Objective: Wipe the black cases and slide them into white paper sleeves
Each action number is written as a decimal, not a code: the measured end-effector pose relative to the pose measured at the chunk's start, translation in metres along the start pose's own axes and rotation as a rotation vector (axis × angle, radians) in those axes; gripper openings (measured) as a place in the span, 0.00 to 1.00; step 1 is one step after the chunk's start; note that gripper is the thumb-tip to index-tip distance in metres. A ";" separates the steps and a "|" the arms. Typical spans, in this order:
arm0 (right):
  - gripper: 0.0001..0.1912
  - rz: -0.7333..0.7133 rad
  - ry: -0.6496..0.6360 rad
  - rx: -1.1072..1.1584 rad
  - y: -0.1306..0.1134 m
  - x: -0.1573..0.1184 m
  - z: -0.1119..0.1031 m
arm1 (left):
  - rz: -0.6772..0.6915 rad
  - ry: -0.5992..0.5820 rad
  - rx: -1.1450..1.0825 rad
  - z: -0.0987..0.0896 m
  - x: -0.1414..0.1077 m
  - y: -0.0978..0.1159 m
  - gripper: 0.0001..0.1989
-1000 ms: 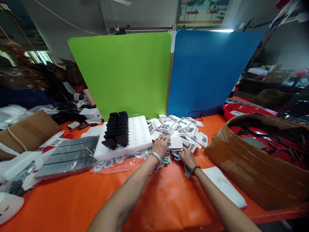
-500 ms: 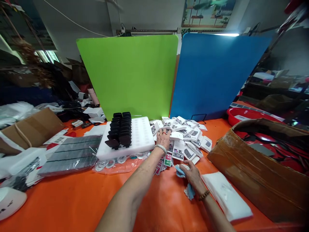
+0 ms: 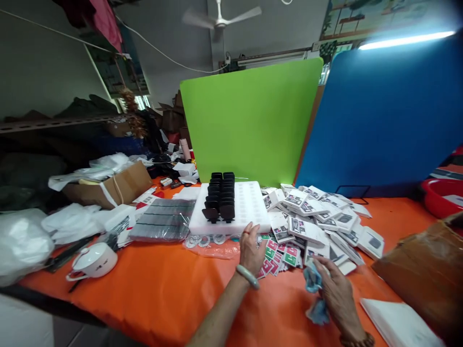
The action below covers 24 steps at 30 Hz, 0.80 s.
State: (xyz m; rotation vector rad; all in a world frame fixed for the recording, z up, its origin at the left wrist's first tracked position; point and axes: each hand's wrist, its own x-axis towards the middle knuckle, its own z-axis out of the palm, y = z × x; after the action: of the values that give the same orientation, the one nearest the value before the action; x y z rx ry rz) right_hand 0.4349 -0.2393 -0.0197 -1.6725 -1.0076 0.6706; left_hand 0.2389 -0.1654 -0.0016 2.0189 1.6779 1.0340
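Left hand has come off the white boxes [image 3: 307,231] and over to the foam block [image 3: 251,205]!
The left hand [image 3: 252,250] is at the block's near right corner, thumb apart from fingers, whether gripping I can't tell; the right hand [image 3: 338,291] pinches a blue cloth [image 3: 313,278] over the table [image 3: 159,299], just short of the boxes, so attention seems split between block and pile. Printed cards [image 3: 291,255] lie between the hands; a cardboard box [image 3: 423,265] and white packet [image 3: 401,320] crowd the right, while orange tabletop offers room leftward, its edge slanting away lower left.
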 end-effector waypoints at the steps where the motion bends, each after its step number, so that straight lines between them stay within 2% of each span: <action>1: 0.24 -0.038 -0.084 0.030 -0.018 -0.001 0.010 | -0.068 0.021 0.054 -0.008 -0.007 -0.013 0.22; 4: 0.22 -0.175 -0.362 0.031 -0.070 0.002 0.051 | -0.199 0.062 0.207 -0.030 -0.016 -0.049 0.22; 6: 0.21 -0.296 -0.480 -0.044 -0.097 0.011 0.084 | -0.212 0.061 0.255 -0.043 -0.016 -0.068 0.23; 8: 0.16 -0.413 -0.489 -0.159 -0.117 0.024 0.116 | -0.184 0.029 0.296 -0.051 -0.013 -0.081 0.25; 10: 0.13 -0.561 -0.421 -0.330 -0.132 0.036 0.146 | -0.138 -0.020 0.329 -0.056 -0.008 -0.089 0.26; 13: 0.14 -0.662 -0.404 -0.533 -0.147 0.051 0.179 | -0.082 -0.084 0.370 -0.056 0.000 -0.097 0.28; 15: 0.12 -0.661 -0.442 -0.568 -0.153 0.058 0.193 | -0.063 -0.109 0.394 -0.053 0.004 -0.101 0.29; 18: 0.08 -0.655 -0.479 -0.571 -0.156 0.064 0.201 | -0.061 -0.135 0.413 -0.050 0.008 -0.106 0.29; 24: 0.06 -0.655 -0.492 -0.502 -0.156 0.064 0.189 | -0.087 -0.172 0.357 -0.046 0.008 -0.114 0.35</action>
State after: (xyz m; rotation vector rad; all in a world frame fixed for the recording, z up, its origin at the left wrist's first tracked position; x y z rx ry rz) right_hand 0.2655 -0.0737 0.0705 -1.4579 -2.0949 0.4006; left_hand 0.1255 -0.1378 -0.0414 2.1497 1.9426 0.5421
